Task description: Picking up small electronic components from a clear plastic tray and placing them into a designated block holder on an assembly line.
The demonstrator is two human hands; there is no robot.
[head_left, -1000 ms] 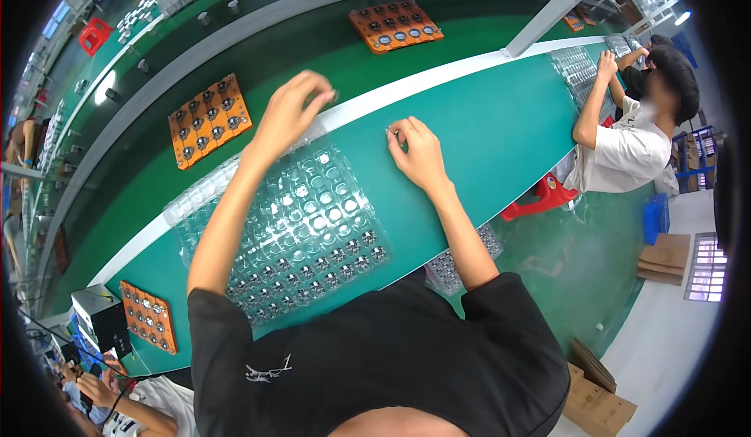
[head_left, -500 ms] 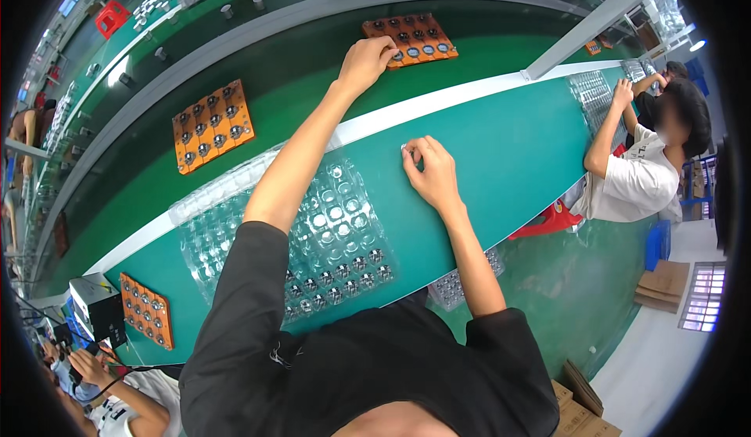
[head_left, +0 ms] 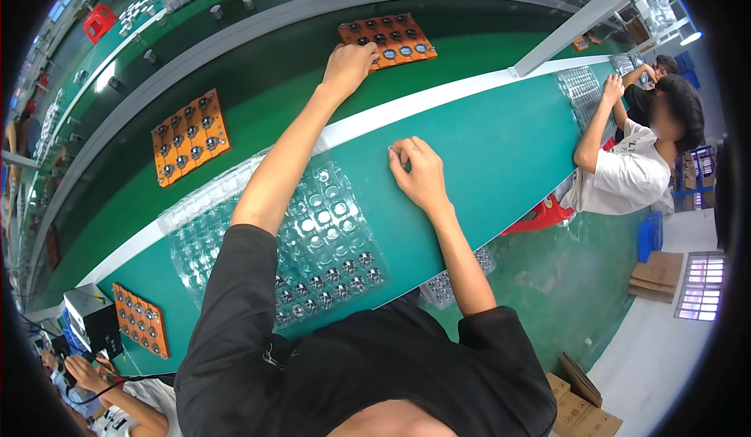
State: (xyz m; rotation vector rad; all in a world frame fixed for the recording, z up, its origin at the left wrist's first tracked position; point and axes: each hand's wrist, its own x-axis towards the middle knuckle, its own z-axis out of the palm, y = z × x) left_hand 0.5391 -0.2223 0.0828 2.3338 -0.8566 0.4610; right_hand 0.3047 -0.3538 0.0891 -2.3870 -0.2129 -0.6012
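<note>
My left hand (head_left: 350, 71) reaches out over the dark green conveyor belt. Its fingers are pinched together at the near left corner of an orange fixture board (head_left: 399, 62), which carries rows of small round metallic parts; a few in the near row look pale. Whatever lies between those fingertips is hidden. Above the green table my right hand (head_left: 421, 175) hovers with fingers curled and the thumb against the fingertips; something tiny may be in the pinch, too small to name. Under my left arm lies a clear plastic blister tray (head_left: 321, 202), with round metallic parts in its nearest rows.
A second orange board (head_left: 220, 143) rides the belt at left; a third (head_left: 159, 339) stands by a black-and-white box (head_left: 95, 316). At right, a grey post (head_left: 579, 22) rises beside the belt, and a person in white (head_left: 626, 159) works near a red stool (head_left: 540, 216).
The orange boards on the belt have slid leftward, and my left hand has moved left with the farther one. My right hand stays curled over the table. The whole view has shifted slightly.
</note>
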